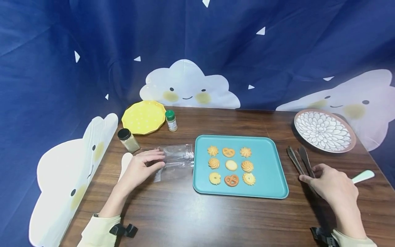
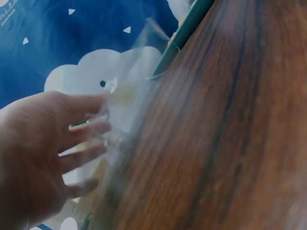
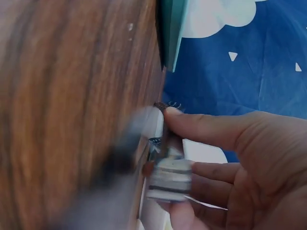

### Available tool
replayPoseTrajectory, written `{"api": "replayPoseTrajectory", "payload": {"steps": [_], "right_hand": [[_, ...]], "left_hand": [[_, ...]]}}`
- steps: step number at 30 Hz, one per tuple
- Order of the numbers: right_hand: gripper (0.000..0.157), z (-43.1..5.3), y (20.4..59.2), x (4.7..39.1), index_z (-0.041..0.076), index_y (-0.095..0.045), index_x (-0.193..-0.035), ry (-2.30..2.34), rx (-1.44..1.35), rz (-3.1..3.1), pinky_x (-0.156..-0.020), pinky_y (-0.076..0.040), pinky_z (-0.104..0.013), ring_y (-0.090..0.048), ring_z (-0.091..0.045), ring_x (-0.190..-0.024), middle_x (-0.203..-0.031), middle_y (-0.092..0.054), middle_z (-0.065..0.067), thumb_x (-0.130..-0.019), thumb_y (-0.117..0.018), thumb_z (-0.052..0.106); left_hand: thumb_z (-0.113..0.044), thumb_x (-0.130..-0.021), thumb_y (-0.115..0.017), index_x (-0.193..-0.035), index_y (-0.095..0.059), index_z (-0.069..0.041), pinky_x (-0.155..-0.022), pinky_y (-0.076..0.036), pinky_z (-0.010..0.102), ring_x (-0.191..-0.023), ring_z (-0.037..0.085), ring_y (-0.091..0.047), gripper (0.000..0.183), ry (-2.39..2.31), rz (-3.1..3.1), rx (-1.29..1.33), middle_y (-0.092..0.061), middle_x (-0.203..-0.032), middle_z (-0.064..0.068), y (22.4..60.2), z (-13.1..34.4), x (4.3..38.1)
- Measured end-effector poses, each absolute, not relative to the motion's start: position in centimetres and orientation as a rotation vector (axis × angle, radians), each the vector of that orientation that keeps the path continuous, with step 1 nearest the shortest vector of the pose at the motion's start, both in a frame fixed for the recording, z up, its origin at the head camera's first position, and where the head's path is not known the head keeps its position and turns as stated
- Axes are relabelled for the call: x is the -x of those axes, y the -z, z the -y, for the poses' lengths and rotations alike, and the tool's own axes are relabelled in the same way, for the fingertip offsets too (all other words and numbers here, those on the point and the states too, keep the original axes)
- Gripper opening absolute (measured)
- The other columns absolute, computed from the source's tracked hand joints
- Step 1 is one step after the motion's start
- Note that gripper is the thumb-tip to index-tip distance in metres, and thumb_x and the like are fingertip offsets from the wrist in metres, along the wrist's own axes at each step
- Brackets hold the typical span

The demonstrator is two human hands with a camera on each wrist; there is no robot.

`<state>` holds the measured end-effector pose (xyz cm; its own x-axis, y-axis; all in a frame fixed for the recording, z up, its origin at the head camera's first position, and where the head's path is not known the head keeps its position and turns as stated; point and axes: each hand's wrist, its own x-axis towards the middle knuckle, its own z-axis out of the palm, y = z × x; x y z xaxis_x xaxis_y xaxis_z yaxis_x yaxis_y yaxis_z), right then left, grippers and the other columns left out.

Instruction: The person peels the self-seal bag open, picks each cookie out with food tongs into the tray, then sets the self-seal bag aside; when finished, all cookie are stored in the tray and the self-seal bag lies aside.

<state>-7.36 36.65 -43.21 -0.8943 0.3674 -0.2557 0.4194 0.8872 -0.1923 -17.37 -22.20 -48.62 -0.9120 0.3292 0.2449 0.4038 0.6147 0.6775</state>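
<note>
My right hand [image 1: 334,185] grips a pair of metal tongs [image 1: 295,160] between thumb and fingers, right of the teal tray. The two arms of the tongs stand apart, pointing away from me, and their bent end [image 3: 169,179] shows in the right wrist view. At the left, my left hand [image 1: 143,168] lies beside a clear plastic bag [image 1: 176,159], fingers loosely extended at its near-left edge. Whether the fingertips touch the bag is hard to tell. Several cookies and pretzels sit in rows on the teal tray [image 1: 271,171].
Behind the left hand stand a black-capped jar [image 1: 129,140], a green-capped shaker [image 1: 171,121] and a yellow plate [image 1: 144,117]. A white utensil [image 1: 126,161] lies partly under the left arm. On the right are a petal-patterned plate [image 1: 324,130] and a pale green handle [image 1: 364,176].
</note>
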Motion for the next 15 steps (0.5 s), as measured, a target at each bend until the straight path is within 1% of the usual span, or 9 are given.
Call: {"api": "replayPoseTrajectory", "payload": {"steps": [2, 5, 8, 11, 15], "right_hand": [[0.086, -36.8, 43.5, 7.6, 0.009, -0.062, -0.120, 0.369, -0.585, -2.844, -0.051, -0.043, -0.048, -0.063, -0.056, -0.093, -0.107, -0.073, -0.021, -0.075, -0.065, 0.082], [0.085, -36.9, 43.8, 7.8, 0.010, -0.062, -0.118, 0.372, -0.573, -2.846, -0.051, -0.043, -0.048, -0.063, -0.055, -0.094, -0.109, -0.073, -0.021, -0.074, -0.066, 0.083], [0.090, -37.0, 43.9, 8.2, 0.010, -0.060, -0.121, 0.369, -0.571, -2.835, -0.052, -0.042, -0.049, -0.061, -0.058, -0.096, -0.116, -0.069, -0.025, -0.073, -0.064, 0.085], [0.094, -37.0, 43.8, 8.3, 0.009, -0.058, -0.126, 0.358, -0.567, -2.820, -0.054, -0.043, -0.050, -0.059, -0.059, -0.098, -0.120, -0.067, -0.028, -0.074, -0.061, 0.087], [0.099, -36.9, 43.4, 8.4, 0.006, -0.055, -0.132, 0.329, -0.562, -2.815, -0.054, -0.042, -0.052, -0.058, -0.062, -0.099, -0.126, -0.062, -0.035, -0.076, -0.056, 0.089]], "left_hand": [[-0.034, -0.082, -0.085, -0.115, -0.078, -0.022, -0.114, -0.049, 0.044, -0.131, 0.023, -0.064, 0.036, 1.128, 2.793, 0.644, -0.073, -0.129, -0.004, 48.9, 22.4, 17.4], [-0.034, -0.079, -0.088, -0.114, -0.078, -0.022, -0.115, -0.048, 0.046, -0.134, 0.025, -0.061, 0.039, 1.062, 2.851, 0.691, -0.072, -0.132, -0.001, 49.2, 22.7, 17.6], [-0.032, -0.076, -0.090, -0.115, -0.078, -0.020, -0.116, -0.047, 0.048, -0.135, 0.029, -0.060, 0.042, 1.037, 2.851, 0.732, -0.071, -0.133, 0.002, 49.5, 22.8, 17.8], [-0.031, -0.076, -0.090, -0.118, -0.076, -0.020, -0.119, -0.042, 0.049, -0.137, 0.029, -0.058, 0.046, 1.045, 2.824, 0.740, -0.070, -0.135, 0.002, 49.7, 22.8, 18.2], [-0.033, -0.081, -0.086, -0.122, -0.074, -0.018, -0.120, -0.041, 0.049, -0.138, 0.027, -0.057, 0.046, 1.094, 2.756, 0.684, -0.068, -0.138, 0.001, 49.2, 22.7, 18.8]]}}
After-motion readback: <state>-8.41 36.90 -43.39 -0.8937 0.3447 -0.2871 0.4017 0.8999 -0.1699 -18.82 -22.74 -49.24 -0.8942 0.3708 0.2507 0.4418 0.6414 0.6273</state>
